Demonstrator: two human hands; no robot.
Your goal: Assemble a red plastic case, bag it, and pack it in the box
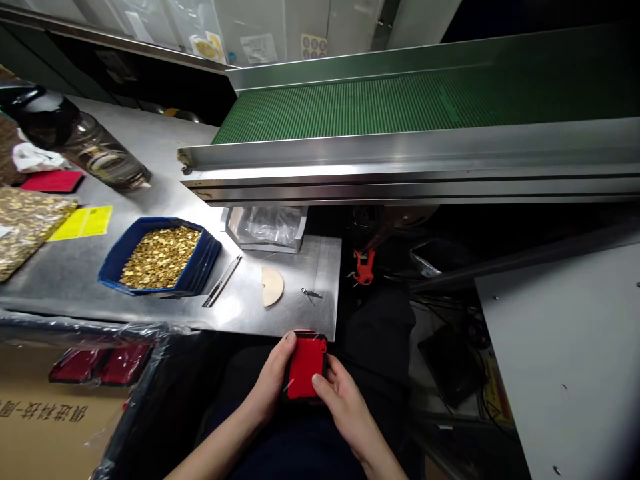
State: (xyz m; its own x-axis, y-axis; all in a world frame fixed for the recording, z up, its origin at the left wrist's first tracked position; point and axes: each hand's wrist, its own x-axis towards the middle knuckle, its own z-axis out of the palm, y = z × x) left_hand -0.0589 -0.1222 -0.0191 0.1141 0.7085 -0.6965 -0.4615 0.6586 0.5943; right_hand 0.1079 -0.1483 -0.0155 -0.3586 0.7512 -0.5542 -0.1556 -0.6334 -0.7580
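While the left hand (273, 380) grips one side of a small red case (306, 367), the right hand (345, 407) clasps the other with its thumb on top. The case sits low above the lap, just before the steel bench (280, 307) edge, near a blue tray (113, 263) of gold pieces (160, 257).

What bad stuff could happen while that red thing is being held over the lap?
1. The red case is held by both hands, left hand and right hand, off the metal table, so it might slip to the floor.
2. The blue tray is heaped with small gold pieces; a bump could spill them.
3. The tweezers and small clip lie near the table's edge and could get knocked off.
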